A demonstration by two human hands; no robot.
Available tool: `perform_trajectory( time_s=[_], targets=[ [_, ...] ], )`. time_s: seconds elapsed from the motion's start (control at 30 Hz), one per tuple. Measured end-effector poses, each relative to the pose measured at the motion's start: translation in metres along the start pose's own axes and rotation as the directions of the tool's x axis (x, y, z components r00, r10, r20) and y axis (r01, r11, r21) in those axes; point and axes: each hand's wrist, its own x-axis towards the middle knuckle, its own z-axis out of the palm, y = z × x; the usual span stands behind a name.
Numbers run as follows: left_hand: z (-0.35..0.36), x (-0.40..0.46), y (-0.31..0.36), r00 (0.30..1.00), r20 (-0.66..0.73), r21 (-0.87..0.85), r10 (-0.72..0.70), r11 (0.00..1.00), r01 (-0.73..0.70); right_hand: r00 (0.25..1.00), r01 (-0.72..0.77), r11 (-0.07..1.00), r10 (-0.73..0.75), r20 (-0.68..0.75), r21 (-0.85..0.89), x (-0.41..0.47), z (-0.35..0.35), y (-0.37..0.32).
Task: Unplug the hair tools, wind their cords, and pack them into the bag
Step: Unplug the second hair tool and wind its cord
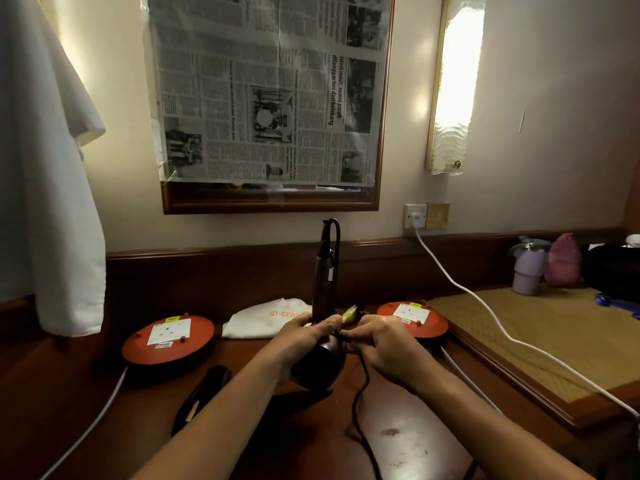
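Two orange reels (168, 341) (412, 319) flank the bag (266, 322); bare desk (408, 441) nearer seems open.

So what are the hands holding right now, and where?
The left hand grips the hair dryer where handle meets body. The right hand pinches its black cord beside the dryer.

Bedroom or guest-room dressing corner, domestic. Evidence: dark polished wooden tabletop (408, 441) built against a cream wall; wood-framed wall mirror (270, 199) covered with newspaper sheets (266, 88); lit frosted-glass wall lamp (453, 84); white wall socket (415, 215); white cloth (45, 168) hanging at left; woven straw mat (540, 337) at right.
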Motion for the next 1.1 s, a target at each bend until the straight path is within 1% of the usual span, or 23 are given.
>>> perform_trajectory(
  time_s=[0.07,0.17,0.23,0.33,0.4,0.53,0.63,0.67,0.73,0.8,0.83,0.9,0.97,1.03,1.1],
  targets=[
    [-0.002,-0.002,0.001,1.000,-0.001,0.047,0.022,0.999,-0.022,1.000,0.024,1.000,-0.024,0.000,-0.010,0.001,-0.001,0.000],
    [-0.002,0.000,0.001,0.996,-0.004,0.130,0.088,0.988,-0.087,0.999,-0.049,0.999,0.049,-0.011,0.020,0.000,-0.001,0.006],
    [-0.001,-0.002,0.003,0.991,0.021,0.181,0.136,0.974,-0.137,0.998,-0.059,0.998,0.059,-0.017,0.028,0.000,0.000,0.009],
    [0.000,-0.003,0.004,0.990,0.082,0.176,0.111,0.977,-0.124,0.999,-0.012,1.000,0.013,-0.037,0.026,-0.002,-0.001,0.010],
    [0.001,-0.004,0.005,0.990,0.094,0.162,0.104,0.980,-0.118,0.998,0.040,0.999,-0.040,-0.058,-0.005,-0.003,-0.001,0.010],
    [0.004,-0.003,0.003,0.992,0.087,0.097,0.096,0.990,-0.104,0.978,0.188,0.980,-0.193,-0.076,-0.070,-0.007,0.004,0.013],
    [0.004,-0.002,0.002,0.992,0.088,0.104,0.085,0.990,-0.094,0.972,0.209,0.975,-0.215,-0.091,-0.075,-0.009,0.006,0.012],
    [0.004,-0.003,0.002,0.992,0.093,0.118,0.084,0.989,-0.094,0.978,0.180,0.982,-0.185,-0.096,-0.059,-0.009,0.006,0.012],
    [0.004,-0.005,0.004,0.993,0.085,0.150,0.086,0.984,-0.098,0.996,0.040,0.999,-0.040,-0.078,-0.004,-0.010,0.005,0.009],
    [0.002,-0.004,0.006,0.992,0.070,0.212,0.109,0.970,-0.121,0.988,-0.156,0.986,0.156,0.005,0.060,-0.010,0.002,0.008],
    [0.000,-0.003,0.006,0.990,0.062,0.248,0.125,0.959,-0.136,0.967,-0.249,0.964,0.243,0.074,0.089,-0.011,0.001,0.010],
    [-0.004,-0.005,0.010,0.987,0.041,0.302,0.157,0.940,-0.162,0.908,-0.377,0.921,0.346,0.234,0.101,-0.014,-0.001,0.014],
    [-0.010,-0.007,0.014,0.984,0.033,0.332,0.175,0.927,-0.176,0.826,-0.483,0.864,0.396,0.401,0.143,-0.019,-0.005,0.019],
    [-0.012,-0.012,0.018,0.981,0.050,0.370,0.189,0.909,-0.194,0.729,-0.591,0.773,0.392,0.561,0.228,-0.022,-0.013,0.022],
    [-0.016,-0.014,0.021,0.981,0.062,0.397,0.186,0.897,-0.195,0.661,-0.678,0.657,0.348,0.665,0.330,-0.022,-0.023,0.031]
  ],
)
